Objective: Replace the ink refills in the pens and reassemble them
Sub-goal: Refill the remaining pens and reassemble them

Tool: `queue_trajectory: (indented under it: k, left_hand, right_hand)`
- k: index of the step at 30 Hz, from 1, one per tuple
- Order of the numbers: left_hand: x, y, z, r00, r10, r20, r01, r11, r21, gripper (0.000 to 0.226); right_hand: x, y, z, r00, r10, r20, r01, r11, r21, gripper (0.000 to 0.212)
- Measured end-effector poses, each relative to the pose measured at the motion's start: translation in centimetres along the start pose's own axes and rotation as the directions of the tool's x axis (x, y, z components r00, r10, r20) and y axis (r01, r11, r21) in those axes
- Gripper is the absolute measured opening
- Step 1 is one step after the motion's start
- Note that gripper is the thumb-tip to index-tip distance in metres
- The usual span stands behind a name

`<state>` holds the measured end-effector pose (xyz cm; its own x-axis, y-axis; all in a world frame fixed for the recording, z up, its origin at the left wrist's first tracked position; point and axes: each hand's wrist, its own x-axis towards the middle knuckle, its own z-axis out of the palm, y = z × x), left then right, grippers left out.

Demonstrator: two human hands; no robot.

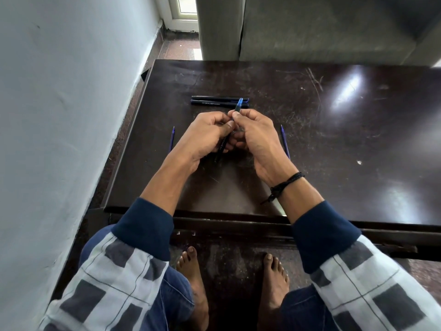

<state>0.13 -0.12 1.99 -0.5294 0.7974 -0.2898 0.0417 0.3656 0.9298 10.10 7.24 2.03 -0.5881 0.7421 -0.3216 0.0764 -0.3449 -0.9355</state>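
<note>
Both hands meet over the middle of the dark table [334, 144], holding one black pen [238, 105] whose blue end sticks up past my fingers. My left hand [205, 137] wraps the pen's lower barrel, and my right hand [256, 137] pinches its upper part near the blue end. Two more black pens [214, 102] lie side by side just beyond my hands. A thin blue ink refill [171, 139] lies on the table left of my left hand. Another blue refill [285, 140] lies to the right of my right hand.
A pale wall [59, 115] runs close along the table's left side. A grey sofa [310, 27] stands behind the far edge. My bare feet rest on the floor below the near edge.
</note>
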Motion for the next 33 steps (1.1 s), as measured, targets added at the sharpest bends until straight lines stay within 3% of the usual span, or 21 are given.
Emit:
queue_trajectory:
  k: [23,30,33]
  left_hand:
    - [0.4,-0.3,0.0,0.999,0.051,0.003,-0.05,0.997,-0.056,0.013]
    - [0.5,-0.4,-0.1,0.997,0.071,-0.019,-0.073,0.995,-0.072,0.014]
    - [0.5,-0.4,0.0,0.997,0.069,-0.021,-0.071,0.993,-0.098,0.017]
  right_hand:
    - [1.3,0.0,-1.5,0.999,-0.029,-0.034,0.029,1.0,-0.003,0.011]
    - [1.7,0.5,-1.6,0.999,-0.025,-0.036,0.026,0.999,0.021,0.025]
    - [1.5,0.6,-1.6,1.0,-0.016,-0.005,0.017,0.998,0.055,0.018]
